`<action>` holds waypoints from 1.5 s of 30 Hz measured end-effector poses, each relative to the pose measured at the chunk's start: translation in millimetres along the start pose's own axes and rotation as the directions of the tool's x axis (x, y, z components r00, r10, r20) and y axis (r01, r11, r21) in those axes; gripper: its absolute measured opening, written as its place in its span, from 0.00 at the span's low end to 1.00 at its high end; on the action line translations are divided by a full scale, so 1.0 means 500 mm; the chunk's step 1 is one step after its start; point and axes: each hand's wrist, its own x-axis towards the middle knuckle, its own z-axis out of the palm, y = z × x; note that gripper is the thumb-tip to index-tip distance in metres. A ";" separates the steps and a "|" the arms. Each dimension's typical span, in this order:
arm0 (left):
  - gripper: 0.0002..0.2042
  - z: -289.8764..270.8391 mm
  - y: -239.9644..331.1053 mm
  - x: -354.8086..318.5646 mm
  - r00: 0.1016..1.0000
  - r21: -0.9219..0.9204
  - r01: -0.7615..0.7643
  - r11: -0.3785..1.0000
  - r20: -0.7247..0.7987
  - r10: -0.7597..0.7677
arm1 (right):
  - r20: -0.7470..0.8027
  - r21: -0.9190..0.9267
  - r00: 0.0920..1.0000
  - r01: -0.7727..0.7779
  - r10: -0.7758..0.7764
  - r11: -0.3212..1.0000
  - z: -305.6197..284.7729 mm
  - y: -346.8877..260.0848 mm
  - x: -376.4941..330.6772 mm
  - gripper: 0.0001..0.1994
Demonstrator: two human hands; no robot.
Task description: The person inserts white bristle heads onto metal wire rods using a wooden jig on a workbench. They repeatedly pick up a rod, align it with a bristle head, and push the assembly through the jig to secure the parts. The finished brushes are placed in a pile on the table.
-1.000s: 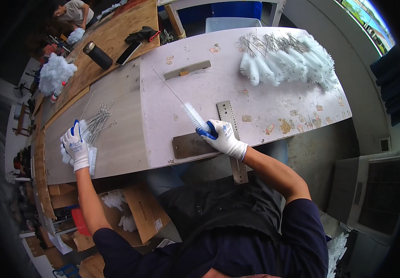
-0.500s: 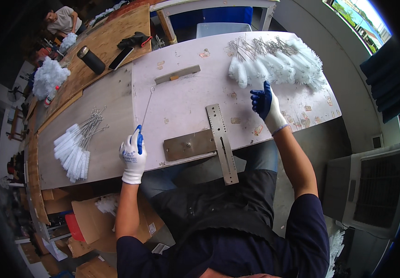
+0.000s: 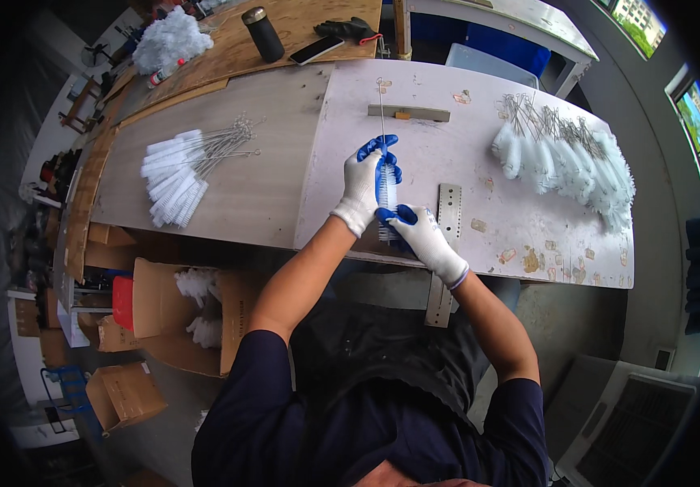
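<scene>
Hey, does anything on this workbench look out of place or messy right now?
Mostly tidy. The right pile of white brushes is tangled, unlike the neater left bundle. A perforated metal strip overhangs the table's near edge. Both hands hold one brush.

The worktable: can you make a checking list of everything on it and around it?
Surface: pale worktable, stained at its right end.
Job's things: white bottle brush with wire stem, lying over a metal ruler strip.
Clutter: small brush pile left, big brush pile right, dark flask, phone.
Hands: left hand and right hand, gloved, both grip the brush.
Cables: nothing seen.
Surroundings: open cardboard boxes holding more brushes.
</scene>
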 end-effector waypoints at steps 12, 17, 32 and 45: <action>0.13 -0.009 -0.048 0.024 0.993 0.344 0.116 0.932 -0.063 -0.101 | -0.085 -0.396 0.987 -0.158 0.135 0.905 -0.021 0.004 0.065 0.28; 0.14 -0.043 -0.074 0.052 0.984 0.258 0.179 0.950 -0.052 -0.171 | -0.085 -0.472 0.991 -0.135 0.108 0.871 -0.012 0.011 0.073 0.26; 0.14 -0.069 -0.093 0.061 0.984 0.142 0.172 0.975 0.028 -0.177 | 0.036 -0.644 0.874 0.392 -0.485 0.657 -0.062 0.022 -0.011 0.20; 0.11 -0.019 -0.090 0.060 0.992 0.411 0.127 0.903 -0.049 -0.117 | 0.683 -0.620 0.597 0.778 -0.422 0.096 -0.066 0.038 0.083 0.12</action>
